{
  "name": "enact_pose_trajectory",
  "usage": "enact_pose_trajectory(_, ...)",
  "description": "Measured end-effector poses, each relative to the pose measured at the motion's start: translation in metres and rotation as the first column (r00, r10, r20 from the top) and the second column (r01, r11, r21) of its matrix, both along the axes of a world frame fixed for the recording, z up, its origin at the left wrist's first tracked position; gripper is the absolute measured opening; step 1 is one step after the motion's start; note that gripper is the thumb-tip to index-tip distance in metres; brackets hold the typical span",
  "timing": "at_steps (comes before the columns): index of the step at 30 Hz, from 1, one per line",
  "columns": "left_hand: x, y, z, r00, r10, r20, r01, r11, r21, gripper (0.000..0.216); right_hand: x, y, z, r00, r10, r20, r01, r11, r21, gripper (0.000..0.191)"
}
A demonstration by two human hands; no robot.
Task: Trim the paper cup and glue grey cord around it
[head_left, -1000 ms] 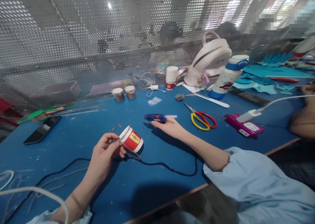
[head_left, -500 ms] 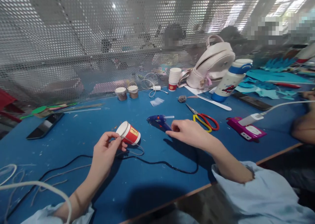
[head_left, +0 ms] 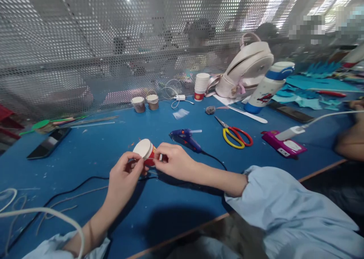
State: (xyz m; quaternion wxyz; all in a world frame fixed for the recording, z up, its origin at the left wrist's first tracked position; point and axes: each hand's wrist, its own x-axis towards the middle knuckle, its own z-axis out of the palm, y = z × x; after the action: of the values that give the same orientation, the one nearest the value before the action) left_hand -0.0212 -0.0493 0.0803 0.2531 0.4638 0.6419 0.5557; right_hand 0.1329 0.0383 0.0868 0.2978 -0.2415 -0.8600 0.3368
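Note:
A red and white paper cup (head_left: 142, 148) lies tilted on its side over the blue table. My left hand (head_left: 123, 181) is closed on the cup's near side, thumb and fingers at the rim end. Fingers of my right hand (head_left: 178, 162) pinch a thin grey string (head_left: 150, 159) that runs across the cup between both hands. Its exact path behind the fingers is hidden. Just beyond my right hand rests a blue hot glue gun (head_left: 186, 138) with a clear glue stick in its back. Scissors (head_left: 235, 136) with red and yellow handles lie farther right.
A black cable (head_left: 85, 183) and loose grey string cross the left side. Two wrapped small cups (head_left: 138, 104), a cup stack (head_left: 201, 86), a backpack (head_left: 247, 71) and a bottle (head_left: 269, 88) stand behind. A purple power strip (head_left: 284, 145) is right, near another person's arm (head_left: 351, 141).
My right hand has moved left from beside the glue gun to the cup and pinches the string there. My left hand stays on the cup. The glue gun remains on the table.

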Motion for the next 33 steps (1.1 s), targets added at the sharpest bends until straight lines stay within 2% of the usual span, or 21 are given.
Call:
enact_pose_trajectory(1, 0.000, 0.000, 0.000, 1.000, -0.002, -0.002, 0.002, 1.000, -0.003, 0.022, 0.001, -0.001, 0.003, 1.000, 0.011, -0.020, -0.014, 0.984, -0.180, 0.011)
enact_pose_trajectory(3, 0.000, 0.000, 0.001, 1.000, -0.003, -0.010, 0.003, 1.000, -0.006, 0.020, 0.001, -0.003, 0.008, 0.998, 0.038, -0.055, -0.059, 0.871, -0.487, 0.010)
enact_pose_trajectory(4, 0.000, -0.001, 0.001, 1.000, -0.002, -0.014, 0.002, 1.000, -0.008, 0.020, 0.002, -0.004, 0.010, 0.996, 0.042, -0.074, -0.077, 0.816, -0.572, 0.009)
enact_pose_trajectory(5, 0.001, -0.001, 0.001, 1.000, -0.001, -0.017, 0.001, 1.000, -0.008, 0.019, 0.002, -0.004, 0.011, 0.995, 0.039, -0.094, -0.088, 0.788, -0.609, 0.008)
enact_pose_trajectory(6, 0.001, -0.001, 0.001, 1.000, 0.000, -0.020, 0.000, 1.000, -0.009, 0.019, 0.002, -0.004, 0.012, 0.994, 0.028, -0.110, -0.089, 0.787, -0.611, 0.008)
enact_pose_trajectory(11, 0.002, -0.001, 0.002, 0.999, -0.028, -0.040, 0.028, 0.999, -0.016, 0.018, 0.002, -0.003, 0.008, 0.987, -0.006, -0.160, -0.079, 0.851, -0.520, 0.009)
enact_pose_trajectory(17, 0.004, -0.003, 0.006, 0.995, -0.047, -0.086, 0.044, 0.999, -0.029, 0.017, 0.001, 0.001, -0.002, 0.976, -0.056, -0.209, -0.024, 0.931, -0.365, 0.007)
enact_pose_trajectory(33, 0.004, -0.003, 0.007, 0.992, -0.097, -0.075, 0.098, 0.995, 0.011, 0.016, 0.004, 0.006, -0.005, 0.982, -0.073, -0.176, 0.031, 0.972, -0.233, 0.007)
